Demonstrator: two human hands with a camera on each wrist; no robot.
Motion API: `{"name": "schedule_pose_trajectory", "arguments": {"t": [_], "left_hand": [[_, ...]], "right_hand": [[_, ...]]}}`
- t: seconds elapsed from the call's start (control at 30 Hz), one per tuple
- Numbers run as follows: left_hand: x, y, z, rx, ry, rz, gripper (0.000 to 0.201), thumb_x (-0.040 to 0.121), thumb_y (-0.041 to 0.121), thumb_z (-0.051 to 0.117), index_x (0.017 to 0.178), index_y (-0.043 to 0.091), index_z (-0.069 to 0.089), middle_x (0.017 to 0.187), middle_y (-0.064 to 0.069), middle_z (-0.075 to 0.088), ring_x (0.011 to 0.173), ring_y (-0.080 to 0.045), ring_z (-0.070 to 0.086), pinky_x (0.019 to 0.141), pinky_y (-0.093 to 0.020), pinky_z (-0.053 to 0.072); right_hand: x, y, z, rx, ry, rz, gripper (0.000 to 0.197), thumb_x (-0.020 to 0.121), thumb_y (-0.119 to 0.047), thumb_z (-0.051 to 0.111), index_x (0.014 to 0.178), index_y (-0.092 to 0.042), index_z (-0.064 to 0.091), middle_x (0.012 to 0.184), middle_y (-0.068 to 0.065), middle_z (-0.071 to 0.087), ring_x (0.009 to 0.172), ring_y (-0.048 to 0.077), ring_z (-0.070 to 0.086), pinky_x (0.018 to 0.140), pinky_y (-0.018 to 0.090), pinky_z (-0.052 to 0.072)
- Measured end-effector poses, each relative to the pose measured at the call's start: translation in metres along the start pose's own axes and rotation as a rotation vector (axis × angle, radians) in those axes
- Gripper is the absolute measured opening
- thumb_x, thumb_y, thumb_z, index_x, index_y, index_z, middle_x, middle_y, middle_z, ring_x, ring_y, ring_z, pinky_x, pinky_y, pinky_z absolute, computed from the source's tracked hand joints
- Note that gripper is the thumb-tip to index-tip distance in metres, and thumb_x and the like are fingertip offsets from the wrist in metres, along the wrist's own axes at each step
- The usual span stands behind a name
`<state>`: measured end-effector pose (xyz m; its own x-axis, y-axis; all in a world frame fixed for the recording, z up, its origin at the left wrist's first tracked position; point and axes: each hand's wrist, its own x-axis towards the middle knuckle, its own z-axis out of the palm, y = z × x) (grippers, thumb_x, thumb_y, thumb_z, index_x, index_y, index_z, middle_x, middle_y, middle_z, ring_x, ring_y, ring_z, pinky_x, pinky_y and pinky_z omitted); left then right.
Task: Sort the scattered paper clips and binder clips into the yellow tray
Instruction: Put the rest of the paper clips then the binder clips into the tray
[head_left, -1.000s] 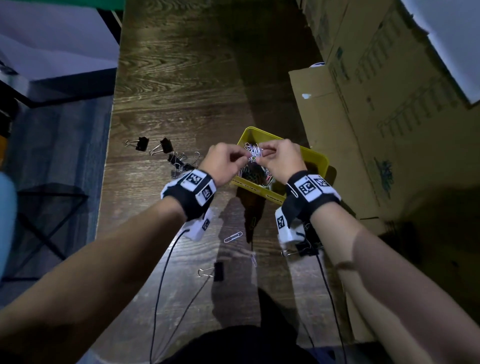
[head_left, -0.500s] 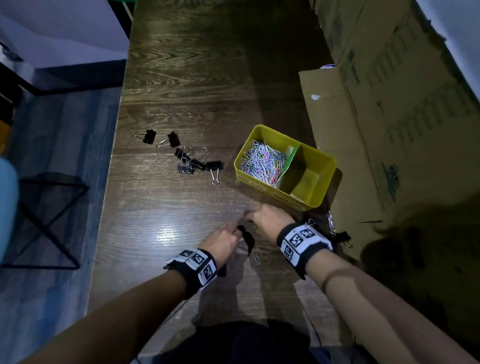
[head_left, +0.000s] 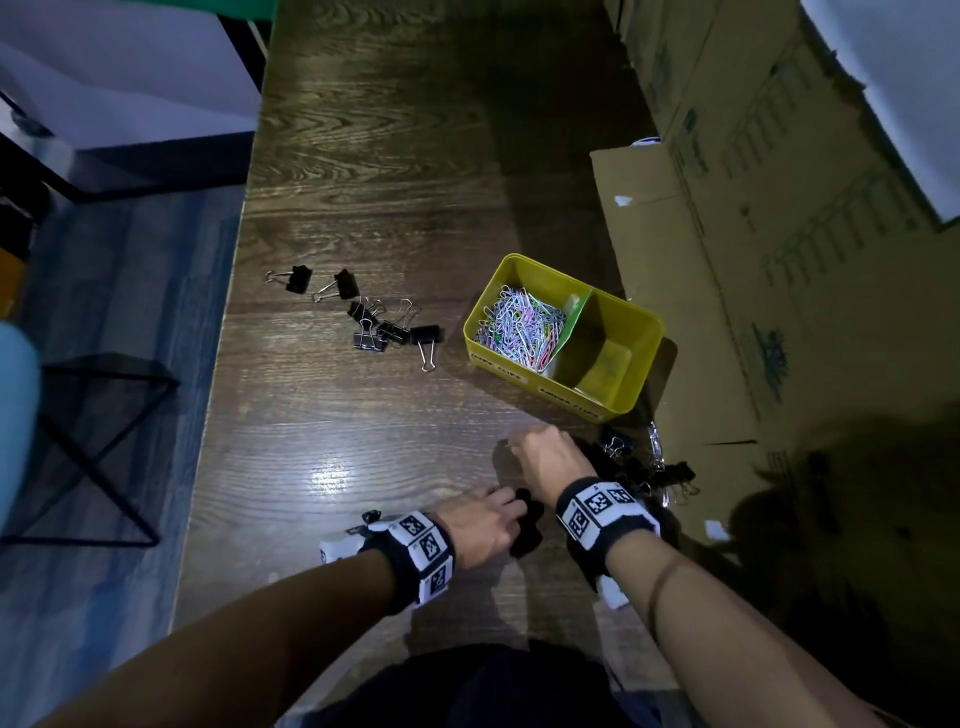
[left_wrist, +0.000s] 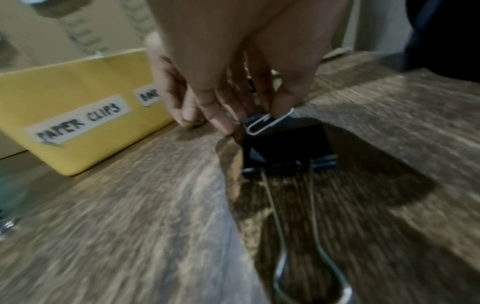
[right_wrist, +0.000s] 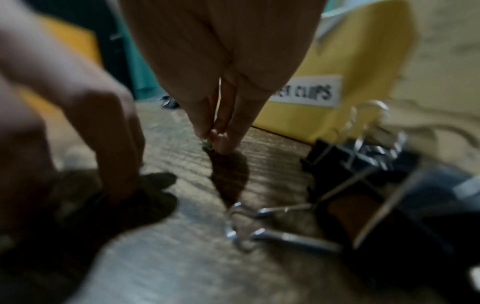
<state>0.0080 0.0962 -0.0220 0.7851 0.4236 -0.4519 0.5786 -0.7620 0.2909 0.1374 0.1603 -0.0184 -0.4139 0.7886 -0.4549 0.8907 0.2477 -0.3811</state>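
Note:
The yellow tray (head_left: 519, 376) stands right of centre; its left compartment is full of coloured paper clips (head_left: 519, 322), its right compartment (head_left: 602, 358) is bare. My left hand (head_left: 519, 505) is near the front edge. In the left wrist view it (left_wrist: 259, 115) pinches a pale paper clip (left_wrist: 267, 123) just above a black binder clip (left_wrist: 285, 148) lying on the wood. My right hand (head_left: 511, 446) is ahead of it, fingertips (right_wrist: 221, 142) pinching a small paper clip (right_wrist: 207, 145) at the table surface. The tray wall (right_wrist: 363, 61) rises behind.
Several black binder clips (head_left: 384, 327) lie scattered left of the tray, and a heap of them (head_left: 649, 467) sits by my right wrist, close in the right wrist view (right_wrist: 363, 195). Cardboard boxes (head_left: 727, 208) line the right side. The table's left edge (head_left: 228, 364) drops to the floor.
Both hands left the tray, where they held paper clips over the left compartment, and came down to the table near the front edge. They now pinch clips there.

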Motion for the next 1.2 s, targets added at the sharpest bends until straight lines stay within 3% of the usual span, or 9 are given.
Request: {"name": "schedule_pose_trajectory", "arguments": {"t": [0.13,0.4,0.47,0.53,0.63,0.73,0.87,1.0,1.2], "left_hand": [[0.003,-0.001,0.008,0.115,0.023,-0.049,0.030,0.070,0.021,0.038,0.056,0.020,0.065,0.064,0.007,0.061,0.058,-0.010,0.055,0.050,-0.018,0.041],[0.009,0.003,0.017,0.020,0.074,-0.241,0.034,0.070,0.024,0.033,0.072,0.019,0.067,0.063,0.003,0.062,0.055,-0.015,0.060,0.056,-0.021,0.047],[0.011,0.009,0.008,-0.004,0.100,-0.282,0.034,0.081,0.019,0.034,0.088,0.011,0.066,0.082,-0.007,0.066,0.077,-0.024,0.064,0.073,-0.030,0.047],[0.012,0.009,0.009,-0.051,-0.039,-0.318,0.033,0.094,0.015,0.032,0.113,0.000,0.054,0.114,-0.018,0.056,0.109,-0.033,0.050,0.094,-0.039,0.034],[0.012,0.006,0.012,-0.078,-0.073,-0.305,0.032,0.096,0.016,0.031,0.115,-0.002,0.050,0.119,-0.021,0.051,0.112,-0.037,0.045,0.094,-0.044,0.033],[0.006,0.001,0.004,-0.276,0.087,-0.281,0.022,0.092,0.017,0.042,0.102,0.005,0.058,0.105,-0.017,0.060,0.097,-0.033,0.056,0.082,-0.039,0.044],[0.003,-0.041,-0.033,-0.716,0.436,-0.536,0.013,0.072,0.012,0.054,0.078,0.024,0.056,0.072,0.000,0.061,0.067,-0.020,0.061,0.062,-0.030,0.050],[0.013,-0.083,-0.103,-0.895,0.824,-0.631,0.023,0.072,0.000,0.060,0.074,0.023,0.057,0.061,0.014,0.055,0.052,0.006,0.050,0.058,-0.008,0.039],[0.031,-0.119,-0.156,-0.721,0.691,-0.694,0.020,0.081,0.009,0.062,0.097,0.019,0.066,0.087,0.001,0.068,0.073,-0.011,0.061,0.070,-0.018,0.051]], "right_hand": [[-0.009,0.005,-0.007,0.194,0.175,0.035,0.021,0.093,-0.017,0.049,0.102,-0.010,0.067,0.102,0.013,0.066,0.092,0.031,0.063,0.082,0.035,0.051],[-0.007,-0.003,-0.049,0.401,0.468,-0.077,0.016,0.089,-0.018,0.061,0.100,-0.012,0.071,0.098,0.007,0.069,0.087,0.019,0.064,0.085,0.029,0.051],[-0.002,-0.004,-0.058,0.398,0.484,-0.082,0.017,0.089,-0.020,0.060,0.101,-0.013,0.071,0.098,0.006,0.069,0.087,0.018,0.063,0.085,0.031,0.052],[0.002,-0.004,-0.066,0.393,0.501,-0.090,0.017,0.089,-0.021,0.061,0.101,-0.014,0.070,0.098,0.005,0.069,0.086,0.018,0.063,0.084,0.036,0.053],[0.008,-0.005,-0.079,0.406,0.529,-0.072,0.019,0.089,-0.019,0.061,0.104,-0.013,0.070,0.102,0.006,0.070,0.089,0.017,0.064,0.087,0.037,0.053],[0.016,-0.007,-0.095,0.435,0.562,-0.032,0.021,0.089,-0.017,0.061,0.109,-0.014,0.069,0.102,0.005,0.071,0.089,0.015,0.065,0.089,0.033,0.053],[0.032,-0.003,-0.113,0.407,0.548,0.028,0.022,0.089,-0.018,0.061,0.110,-0.018,0.068,0.096,0.006,0.072,0.086,0.020,0.067,0.085,0.038,0.055],[0.043,0.002,-0.124,0.391,0.497,0.055,0.025,0.088,-0.018,0.060,0.112,-0.019,0.067,0.096,0.007,0.071,0.090,0.021,0.066,0.089,0.037,0.053],[0.027,0.027,-0.145,0.454,0.539,0.051,0.030,0.090,-0.018,0.057,0.120,-0.016,0.063,0.103,0.002,0.067,0.092,0.011,0.060,0.092,0.019,0.043]]}}
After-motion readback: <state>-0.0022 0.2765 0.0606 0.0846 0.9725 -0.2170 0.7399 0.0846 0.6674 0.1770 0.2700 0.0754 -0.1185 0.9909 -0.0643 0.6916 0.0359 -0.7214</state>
